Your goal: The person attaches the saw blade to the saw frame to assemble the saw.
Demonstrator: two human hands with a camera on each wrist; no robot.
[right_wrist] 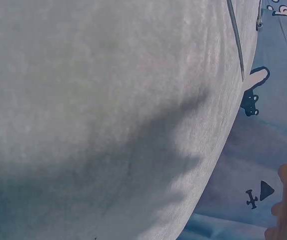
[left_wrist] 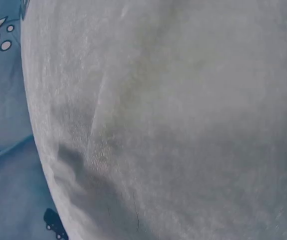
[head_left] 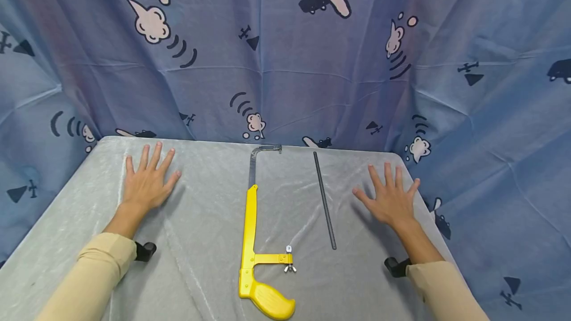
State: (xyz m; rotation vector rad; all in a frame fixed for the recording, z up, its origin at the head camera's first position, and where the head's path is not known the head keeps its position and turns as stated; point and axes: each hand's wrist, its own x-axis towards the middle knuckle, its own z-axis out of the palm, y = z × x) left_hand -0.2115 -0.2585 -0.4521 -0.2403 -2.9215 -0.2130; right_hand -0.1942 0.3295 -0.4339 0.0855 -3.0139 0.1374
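Observation:
A yellow hacksaw frame (head_left: 250, 232) lies on the grey cloth-covered table, its handle toward me and its grey metal bow end (head_left: 253, 165) at the far edge. No blade spans the frame; a wing nut (head_left: 290, 268) sits on its short arm. To its right lies a thin dark grey saw blade or strip (head_left: 324, 199), slightly slanted. My left hand (head_left: 147, 182), fingers spread, is over the left of the table, apart from the hacksaw. Over the right side is my right hand (head_left: 392, 199), also spread, right of the strip. Neither holds anything. The right wrist view shows part of the strip (right_wrist: 236, 40).
Grey velvety cloth (head_left: 196, 241) covers the table and has some creases. Behind and at both sides hangs a blue curtain (head_left: 285, 53) printed with planes and clouds. Black wrist mounts (head_left: 145, 251) sit below both wrists.

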